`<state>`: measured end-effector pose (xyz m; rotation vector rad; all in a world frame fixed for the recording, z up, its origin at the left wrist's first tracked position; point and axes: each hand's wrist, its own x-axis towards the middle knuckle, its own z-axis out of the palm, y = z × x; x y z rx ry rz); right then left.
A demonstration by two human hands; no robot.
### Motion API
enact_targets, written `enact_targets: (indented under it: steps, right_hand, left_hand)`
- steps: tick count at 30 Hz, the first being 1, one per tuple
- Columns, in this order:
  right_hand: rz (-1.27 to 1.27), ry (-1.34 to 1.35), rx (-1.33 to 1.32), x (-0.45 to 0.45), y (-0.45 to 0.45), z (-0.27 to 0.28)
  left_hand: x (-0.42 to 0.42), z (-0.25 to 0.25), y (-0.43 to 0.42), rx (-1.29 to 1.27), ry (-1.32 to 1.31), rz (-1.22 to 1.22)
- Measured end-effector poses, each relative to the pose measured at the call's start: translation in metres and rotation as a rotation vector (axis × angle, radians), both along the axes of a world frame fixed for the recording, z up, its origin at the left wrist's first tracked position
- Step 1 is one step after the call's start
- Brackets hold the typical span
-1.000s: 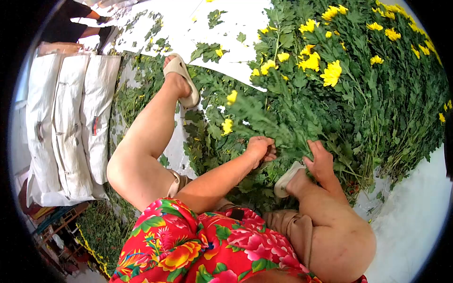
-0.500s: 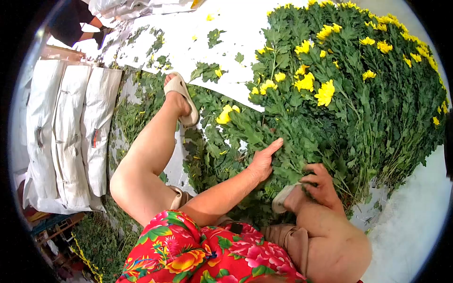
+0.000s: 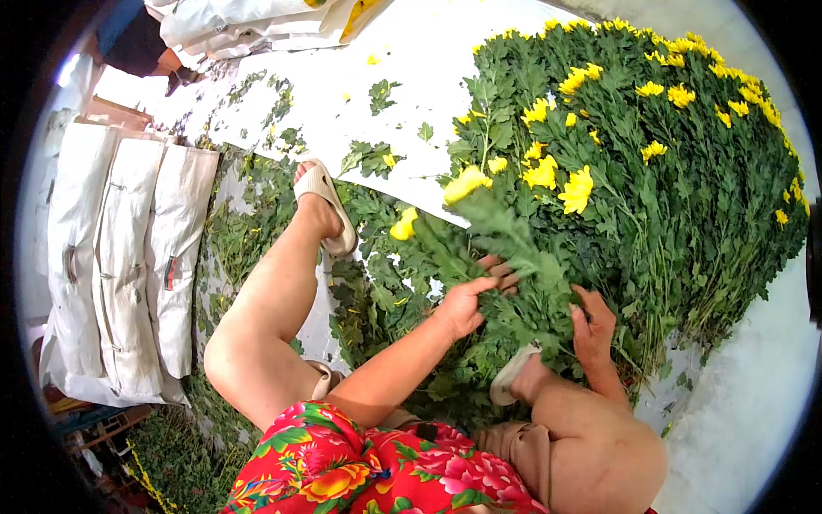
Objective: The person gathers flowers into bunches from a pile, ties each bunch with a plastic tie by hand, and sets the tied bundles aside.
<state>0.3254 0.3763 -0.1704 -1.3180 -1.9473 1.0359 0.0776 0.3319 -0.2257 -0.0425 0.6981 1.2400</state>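
Note:
My left hand (image 3: 467, 306) is curled around leafy chrysanthemum stems, and a yellow bloom (image 3: 404, 224) shows beyond it on the left. Another chrysanthemum (image 3: 514, 236), smeared by motion, slants from its yellow head down toward my right hand (image 3: 593, 324). The fingers of that hand are bent against the lower stem, partly covered by leaves. A large pile of yellow chrysanthemums (image 3: 676, 163) lies just beyond and to the right of both hands, its cut stems pointing toward me.
White sheeting (image 3: 411, 51) with scattered leaves covers the floor ahead. White woven bundles (image 3: 128, 257) lie at left, with more white sacks (image 3: 248, 26) at the top. Loose leaves (image 3: 385, 317) surround my sandalled feet. Another person's leg (image 3: 167, 64) shows at top left.
A blurred chrysanthemum now crosses between my hands, its bloom left of the pile. My right hand has risen slightly and turned more upright; my left hand has shifted a little left and down.

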Motion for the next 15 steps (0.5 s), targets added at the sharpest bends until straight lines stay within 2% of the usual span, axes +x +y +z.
enact_targets:
  steps: [1, 3, 4, 5, 7, 9, 10, 11, 13, 15]
  right_hand:
    - [-0.04, 0.011, 0.033, -0.002, 0.001, 0.001]
    - [-0.076, 0.016, 0.017, -0.003, 0.003, -0.002]
    - [-0.019, 0.022, 0.035, -0.003, 0.006, -0.003]
    - [0.04, 0.029, 0.051, -0.005, 0.007, -0.002]
    - [0.057, 0.044, 0.023, -0.012, 0.001, -0.001]
    - [0.191, -0.031, -0.197, -0.019, -0.006, 0.005]
    - [0.293, -0.04, -0.248, -0.019, -0.008, 0.004]
    - [0.275, -0.048, -0.251, -0.021, -0.007, 0.01]
    - [0.506, -0.133, -0.417, -0.017, 0.002, 0.026]
    - [0.384, -0.263, -0.17, -0.002, 0.013, 0.023]
  left_hand:
    - [-0.002, -0.003, -0.003, 0.001, -0.004, -0.006]
    - [-0.018, -0.011, -0.014, -0.263, 0.2, -0.427]
    - [-0.024, -0.001, -0.014, -0.28, 0.354, -0.723]
    - [-0.028, -0.001, -0.011, -0.25, 0.304, -0.972]
    - [-0.015, 0.011, -0.013, -0.125, 0.364, -0.788]
    - [-0.002, -0.008, -0.016, -0.014, 0.54, -0.451]
    - [-0.001, 0.019, -0.007, -0.092, 0.658, -0.297]
    - [-0.005, 0.022, -0.002, -0.196, 0.436, -0.239]
    - [-0.003, 0.027, 0.001, -0.157, 0.186, -0.124]
    - [0.001, 0.011, 0.0, -0.165, 0.075, -0.008]
